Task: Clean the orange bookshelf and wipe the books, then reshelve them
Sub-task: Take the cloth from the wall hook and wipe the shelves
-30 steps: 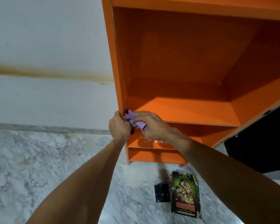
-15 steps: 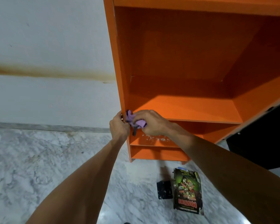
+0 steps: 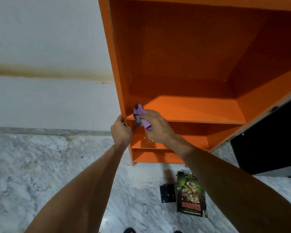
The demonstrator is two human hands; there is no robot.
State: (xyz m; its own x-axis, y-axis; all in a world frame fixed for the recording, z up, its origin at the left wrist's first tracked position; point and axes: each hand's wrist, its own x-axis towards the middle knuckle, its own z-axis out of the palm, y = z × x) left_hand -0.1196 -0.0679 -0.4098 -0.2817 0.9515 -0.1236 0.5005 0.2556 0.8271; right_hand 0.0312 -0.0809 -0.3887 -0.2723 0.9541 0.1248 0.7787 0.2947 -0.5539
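Marble floor (image 3: 40, 165) | right hand (image 3: 155, 126) grips purple cloth (image 3: 139, 111) on orange bookshelf (image 3: 191, 108) — left hand (image 3: 121, 130) beside, clasping its edge

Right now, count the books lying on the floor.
1 for certain: the green-and-black book on the marble floor below the orange bookshelf. A blue edge at its far end hints at more underneath; the small black object beside it is unclear.

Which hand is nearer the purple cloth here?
Right. The right hand grips the purple cloth at the shelf's front left corner. The left hand holds the side edge of the orange bookshelf, just left of the cloth.
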